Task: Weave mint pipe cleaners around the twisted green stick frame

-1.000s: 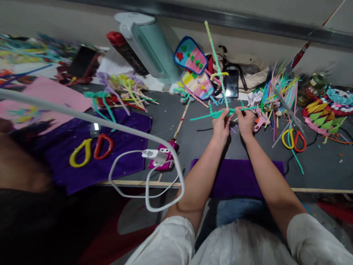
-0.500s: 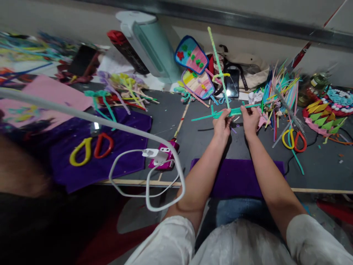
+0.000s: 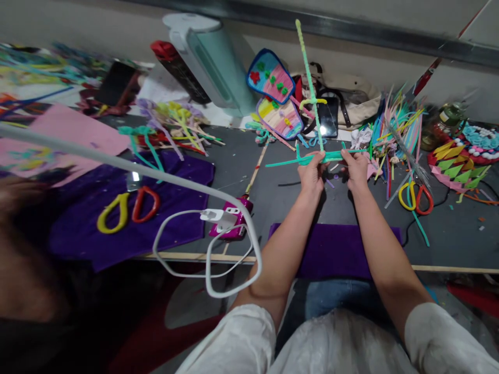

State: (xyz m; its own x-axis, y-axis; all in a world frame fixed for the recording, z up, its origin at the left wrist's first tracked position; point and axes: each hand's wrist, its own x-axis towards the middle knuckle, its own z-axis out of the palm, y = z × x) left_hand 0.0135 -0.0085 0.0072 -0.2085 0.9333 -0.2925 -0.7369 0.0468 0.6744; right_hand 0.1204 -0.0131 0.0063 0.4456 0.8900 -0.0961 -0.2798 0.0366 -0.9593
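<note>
Both my hands hold a bundle of teal pipe cleaners (image 3: 332, 155) level above the grey table. My left hand (image 3: 312, 171) pinches its left part, where one loose end sticks out leftward and a short end stands up. From that grip rises a long twisted pipe-cleaner stem (image 3: 312, 83), pale green with a yellow tip and a small yellow piece across it. My right hand (image 3: 356, 169) is closed on the right part of the bundle. The fingertips are partly hidden behind the hands. A purple cloth (image 3: 335, 249) lies under my forearms.
Scissors (image 3: 415, 197) and a pipe-cleaner pile (image 3: 397, 130) lie right. A white cable (image 3: 187, 182) crosses the left foreground over a pink power strip (image 3: 234, 221). More scissors (image 3: 128, 208) rest on purple cloth. Another person's arm (image 3: 23, 265) is far left. A teal jug (image 3: 214, 62) stands behind.
The stem and teal bundle have shifted slightly, the stem's tip now higher. My hands keep their grip, the right a little lower. The other person's hand has come into view at far left.
</note>
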